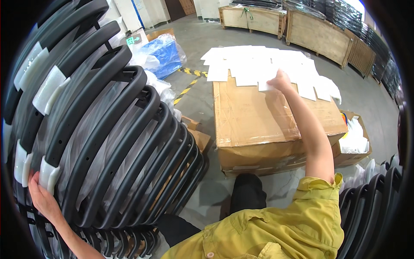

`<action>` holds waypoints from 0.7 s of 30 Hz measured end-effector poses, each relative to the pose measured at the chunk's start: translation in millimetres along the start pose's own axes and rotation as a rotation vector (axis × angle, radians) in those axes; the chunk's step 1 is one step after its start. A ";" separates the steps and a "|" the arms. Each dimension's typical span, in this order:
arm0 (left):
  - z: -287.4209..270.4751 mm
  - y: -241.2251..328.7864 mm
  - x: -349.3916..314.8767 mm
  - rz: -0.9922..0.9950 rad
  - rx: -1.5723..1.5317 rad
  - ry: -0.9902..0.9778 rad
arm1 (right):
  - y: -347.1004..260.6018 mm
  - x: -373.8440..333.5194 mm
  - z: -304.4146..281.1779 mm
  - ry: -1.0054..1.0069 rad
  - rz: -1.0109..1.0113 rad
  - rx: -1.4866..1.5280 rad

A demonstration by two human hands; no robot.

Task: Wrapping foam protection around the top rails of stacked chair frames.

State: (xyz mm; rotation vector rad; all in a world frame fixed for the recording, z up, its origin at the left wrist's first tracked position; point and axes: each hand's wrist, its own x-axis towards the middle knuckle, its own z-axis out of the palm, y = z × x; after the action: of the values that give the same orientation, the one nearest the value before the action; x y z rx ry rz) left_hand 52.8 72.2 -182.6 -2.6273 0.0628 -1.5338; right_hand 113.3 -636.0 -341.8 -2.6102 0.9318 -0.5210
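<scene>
At the far left, my left hand (pixel 43 200) rests with its fingers stretched out against the lower edge of a white foam piece (pixel 50 173) folded around a black curved metal bar (pixel 72 151). Its thumb is hidden. My right arm reaches forward over a large cardboard box (pixel 254 116). There my right hand (pixel 281 81) pinches the near edge of a white foam sheet (pixel 267 83), one of several spread in overlapping rows on the box top. More white foam pieces (pixel 48 90) wrap neighbouring bars higher up.
Black curved frames stand in a row along my left, with clear plastic film between them. More black frames (pixel 373 207) stand at the lower right. A smaller open box (pixel 355 142) sits beside the large one. Behind are blue plastic wrapping (pixel 161 56), striped floor tape (pixel 187 88) and wooden crates (pixel 317 36).
</scene>
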 end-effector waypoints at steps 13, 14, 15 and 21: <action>3.9 220.6 -79.8 -0.148 -1.491 -0.492 | -183.0 -234.1 -18.3 -0.809 -0.237 1.920; 14.6 230.5 -86.6 -0.282 -1.610 -0.600 | -197.2 -251.3 -12.4 -0.916 -0.225 1.911; 20.5 232.4 -87.8 -0.420 -1.725 -0.696 | -207.9 -264.8 -7.5 -1.029 -0.218 1.900; 1.7 146.8 -56.7 -0.144 -1.217 -0.756 | -184.4 -267.0 -43.4 -0.853 -1.099 0.930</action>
State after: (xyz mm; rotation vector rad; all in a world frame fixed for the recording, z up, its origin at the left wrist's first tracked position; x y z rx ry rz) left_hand 28.4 -68.8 -248.1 -3.9730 1.0361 -0.3351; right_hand 1.0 -333.1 -288.8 -1.8571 -0.8703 0.0261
